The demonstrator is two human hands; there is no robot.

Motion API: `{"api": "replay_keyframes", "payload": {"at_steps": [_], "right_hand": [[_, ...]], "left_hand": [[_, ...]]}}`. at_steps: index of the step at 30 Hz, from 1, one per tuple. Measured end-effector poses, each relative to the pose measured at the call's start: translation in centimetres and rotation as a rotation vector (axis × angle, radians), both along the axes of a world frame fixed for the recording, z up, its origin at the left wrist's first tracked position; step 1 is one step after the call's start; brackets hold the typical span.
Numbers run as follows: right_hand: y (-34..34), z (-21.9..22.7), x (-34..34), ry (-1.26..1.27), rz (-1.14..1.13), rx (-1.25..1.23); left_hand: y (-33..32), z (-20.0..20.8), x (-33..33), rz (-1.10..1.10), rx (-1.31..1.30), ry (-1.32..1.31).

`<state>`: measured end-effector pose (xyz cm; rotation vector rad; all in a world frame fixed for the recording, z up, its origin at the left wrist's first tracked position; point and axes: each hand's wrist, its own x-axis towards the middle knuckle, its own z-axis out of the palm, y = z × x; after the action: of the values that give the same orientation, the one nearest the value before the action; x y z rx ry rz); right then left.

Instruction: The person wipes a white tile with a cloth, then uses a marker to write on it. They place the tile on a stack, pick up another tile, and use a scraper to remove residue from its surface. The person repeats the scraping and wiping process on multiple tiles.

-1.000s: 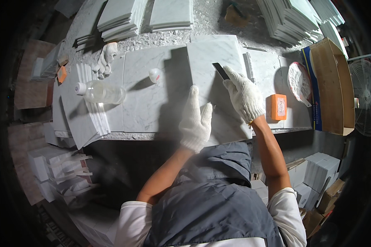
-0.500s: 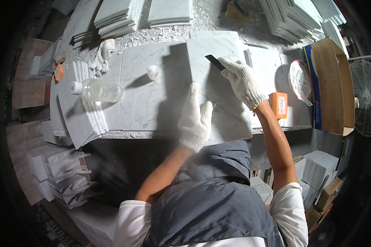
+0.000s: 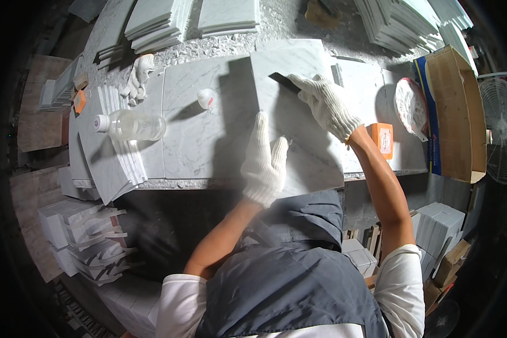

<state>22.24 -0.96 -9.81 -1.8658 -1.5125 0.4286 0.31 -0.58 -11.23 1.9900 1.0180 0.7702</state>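
A white-and-grey marble tile point(image 3: 279, 59) lies on other slabs in front of me, its near edge reaching toward my body. My left hand point(image 3: 263, 166), in a white knit glove, rests along its left edge with the fingers stretched out and the thumb apart. Gloved as well, my right hand point(image 3: 328, 107) is closed on a thin dark flat blade point(image 3: 284, 82), which points to the far left over the tile. The fingers hide the blade's near end. Left of the tile stands a small white bottle point(image 3: 205, 99); an orange box point(image 3: 382, 141) sits by my right wrist.
A clear plastic bottle point(image 3: 135, 125) lies across thin tiles at left, near a loose glove point(image 3: 138, 79). Tile stacks point(image 3: 228, 17) line the far side. At right are a round dish of white material point(image 3: 409, 104), an open carton point(image 3: 455, 112) and a fan point(image 3: 498, 132).
My right hand has shifted slightly left with the blade, which now lies at a flatter angle. My left hand stays at the tile's left edge.
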Motion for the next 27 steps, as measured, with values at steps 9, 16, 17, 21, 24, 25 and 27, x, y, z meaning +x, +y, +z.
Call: {"api": "replay_keyframes", "payload": {"at_steps": [9,16,17,21,24,25,27], "right_hand": [[0.2,0.2,0.6,-0.109,0.036,-0.046],[0.0,-1.2,0.5,-0.058,0.114,0.052],[-0.1,-1.2,0.6,0.009,0.108,-0.03],[-0.3,-0.5,0.6,0.126,0.137,-0.215],[-0.3,0.0,0.4,0.295,0.131,-0.263],[-0.3,0.1,0.3,0.33,0.129,-0.257],[-0.3,0.1,0.2,0.397,0.119,-0.265]], "left_hand": [[0.0,-0.4,0.3,0.041,0.089,-0.005],[0.0,-0.2,0.2,-0.005,0.047,0.029],[0.1,-0.1,0.2,-0.002,0.064,0.039],[0.1,0.0,0.2,-0.026,0.02,0.058],[0.0,0.0,0.1,-0.031,0.026,0.056],[0.0,0.0,0.1,-0.031,0.025,0.052],[0.0,-0.1,0.2,-0.025,0.01,0.043]]}}
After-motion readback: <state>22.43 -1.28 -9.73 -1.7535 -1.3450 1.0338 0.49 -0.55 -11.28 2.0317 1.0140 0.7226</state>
